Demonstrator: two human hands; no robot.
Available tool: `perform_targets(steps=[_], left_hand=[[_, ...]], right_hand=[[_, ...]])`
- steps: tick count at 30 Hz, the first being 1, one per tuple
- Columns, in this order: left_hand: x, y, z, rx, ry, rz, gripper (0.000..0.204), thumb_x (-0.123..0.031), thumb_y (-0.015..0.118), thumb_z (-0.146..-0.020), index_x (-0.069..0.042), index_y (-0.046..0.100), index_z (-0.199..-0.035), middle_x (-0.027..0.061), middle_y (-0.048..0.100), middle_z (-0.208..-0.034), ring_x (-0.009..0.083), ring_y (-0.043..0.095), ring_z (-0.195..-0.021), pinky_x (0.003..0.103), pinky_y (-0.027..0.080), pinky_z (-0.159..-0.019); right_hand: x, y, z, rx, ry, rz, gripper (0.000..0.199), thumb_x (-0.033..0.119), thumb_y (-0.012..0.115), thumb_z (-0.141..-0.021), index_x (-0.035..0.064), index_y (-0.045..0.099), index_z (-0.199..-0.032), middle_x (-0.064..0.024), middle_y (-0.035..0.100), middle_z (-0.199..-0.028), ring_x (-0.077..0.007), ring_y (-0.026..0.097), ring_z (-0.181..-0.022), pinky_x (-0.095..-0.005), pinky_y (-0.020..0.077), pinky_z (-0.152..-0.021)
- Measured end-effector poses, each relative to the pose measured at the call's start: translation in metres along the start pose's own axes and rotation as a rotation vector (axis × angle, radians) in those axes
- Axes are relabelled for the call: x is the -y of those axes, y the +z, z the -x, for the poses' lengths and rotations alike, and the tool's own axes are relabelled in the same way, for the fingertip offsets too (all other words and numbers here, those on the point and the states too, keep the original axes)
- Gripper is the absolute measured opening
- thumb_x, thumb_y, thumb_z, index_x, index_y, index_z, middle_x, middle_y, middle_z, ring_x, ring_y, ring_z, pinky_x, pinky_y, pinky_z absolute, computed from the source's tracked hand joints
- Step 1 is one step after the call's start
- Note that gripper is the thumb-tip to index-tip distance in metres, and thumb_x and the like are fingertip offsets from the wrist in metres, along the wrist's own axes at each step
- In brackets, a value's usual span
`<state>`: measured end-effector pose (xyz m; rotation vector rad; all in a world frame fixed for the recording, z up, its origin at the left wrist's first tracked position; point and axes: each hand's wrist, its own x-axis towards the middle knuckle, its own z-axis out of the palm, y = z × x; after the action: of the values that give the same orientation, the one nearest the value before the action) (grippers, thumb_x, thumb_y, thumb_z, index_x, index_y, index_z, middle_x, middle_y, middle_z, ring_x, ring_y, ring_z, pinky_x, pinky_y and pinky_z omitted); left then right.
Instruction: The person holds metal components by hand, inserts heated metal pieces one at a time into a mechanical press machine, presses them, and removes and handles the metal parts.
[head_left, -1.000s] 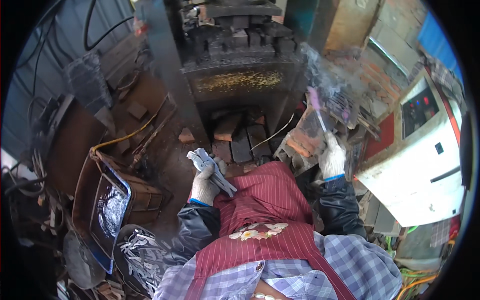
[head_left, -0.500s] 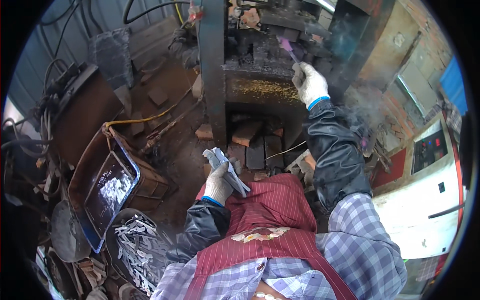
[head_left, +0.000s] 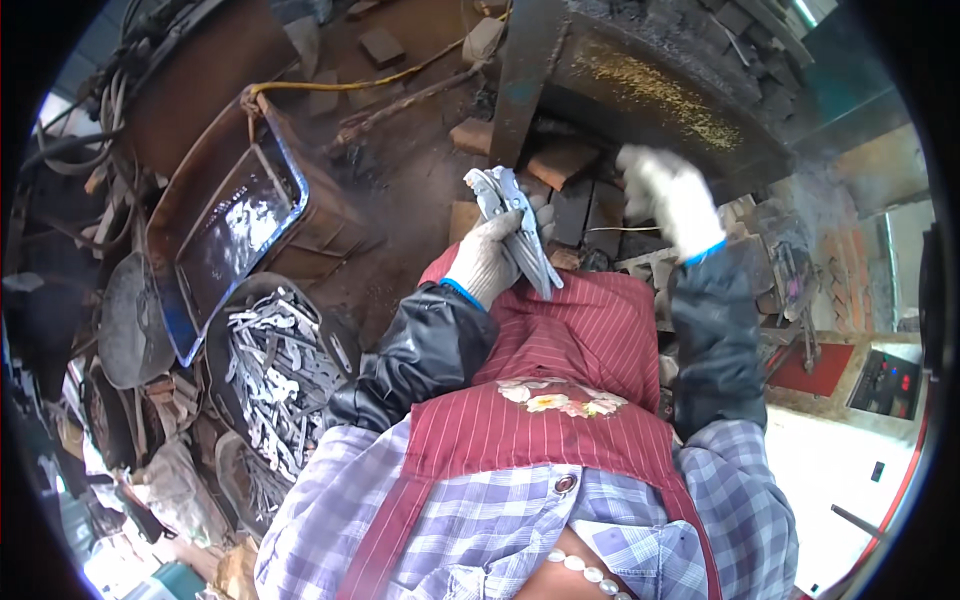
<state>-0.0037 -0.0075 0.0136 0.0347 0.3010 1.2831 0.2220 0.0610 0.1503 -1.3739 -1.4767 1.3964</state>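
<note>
**Gripping a bundle of metal blanks while the other hand comes back from the furnace**

Sitting low before a dark, soot-blackened metal furnace frame (head_left: 640,90) at the far side, a person in a red striped apron (head_left: 570,400) over a blue checked shirt looks down at both gloved hands. Far left lies a rusty brown metal tray (head_left: 235,215) with a shiny, dark wet-looking bottom. Below it, on the near left, a round black basin (head_left: 275,370) is heaped with flat silver-grey metal pieces.

What has just changed: half a second ago the right arm was stretched up to the furnace mouth; now the right hand in a white knit glove (head_left: 668,195) has dropped back, nearer the lap, blurred by movement. It appears empty, fingers loosely curled, though the blur makes that uncertain. That suggests one piece has been delivered and the hand is free again.

The left hand in a white knit glove (head_left: 490,258) has barely moved. It is closed firmly around a bundle of flat, silver-grey forged metal blanks (head_left: 520,225), held just above the apron at centre. The blanks are long and narrow, with rounded, plier-like heads fanning out at the far end and tapering tails pointing near and right. Their surface is dull, unpolished grey.

Reddish bricks (head_left: 560,160) lie on the ground beyond the hands.
</note>
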Motion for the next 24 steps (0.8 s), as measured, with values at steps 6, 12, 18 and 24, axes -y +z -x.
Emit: perform_targets(steps=[6,12,18,24], left_hand=[[0.006,-0.008,-0.002,-0.018,0.014,-0.059,0.041,-0.005,0.053,-0.087,0.003,0.046,-0.126,0.0179,0.058,-0.118,0.0315,0.059,-0.105,0.044,0.047,-0.096],[0.014,-0.004,-0.003,-0.088,0.059,-0.088,0.034,-0.004,0.054,-0.087,-0.002,0.05,-0.12,0.0148,0.059,-0.112,0.0308,0.056,-0.107,0.046,0.042,-0.099],[0.017,-0.021,-0.011,-0.138,-0.001,-0.146,0.037,-0.002,0.059,-0.086,-0.002,0.047,-0.121,0.0138,0.056,-0.11,0.0306,0.059,-0.1,0.047,0.05,-0.092],[0.02,-0.002,-0.002,-0.124,-0.115,-0.078,0.035,-0.002,0.056,-0.09,-0.01,0.053,-0.124,0.0081,0.056,-0.109,0.0236,0.057,-0.098,0.038,0.052,-0.085]], right_hand=[[-0.068,0.079,0.069,0.094,-0.074,0.664,0.055,0.04,0.073,-0.075,-0.0013,0.064,-0.11,-0.016,0.067,-0.102,-0.024,0.065,-0.093,-0.0329,0.0503,-0.084],[-0.064,0.08,0.085,-0.08,-0.194,0.894,0.035,0.027,0.063,-0.08,0.0015,0.064,-0.105,-0.0181,0.066,-0.099,-0.0356,0.063,-0.091,-0.0417,0.0504,-0.081],[-0.077,0.054,0.103,-0.228,-0.357,1.093,0.03,0.026,0.054,-0.088,0.0051,0.062,-0.107,-0.018,0.064,-0.091,-0.0333,0.064,-0.074,-0.043,0.052,-0.067],[-0.096,0.003,0.169,-0.431,0.127,-0.469,0.025,0.02,0.047,-0.096,-0.0003,0.06,-0.091,-0.006,0.058,-0.069,-0.0144,0.053,-0.049,-0.0288,0.046,-0.044]])
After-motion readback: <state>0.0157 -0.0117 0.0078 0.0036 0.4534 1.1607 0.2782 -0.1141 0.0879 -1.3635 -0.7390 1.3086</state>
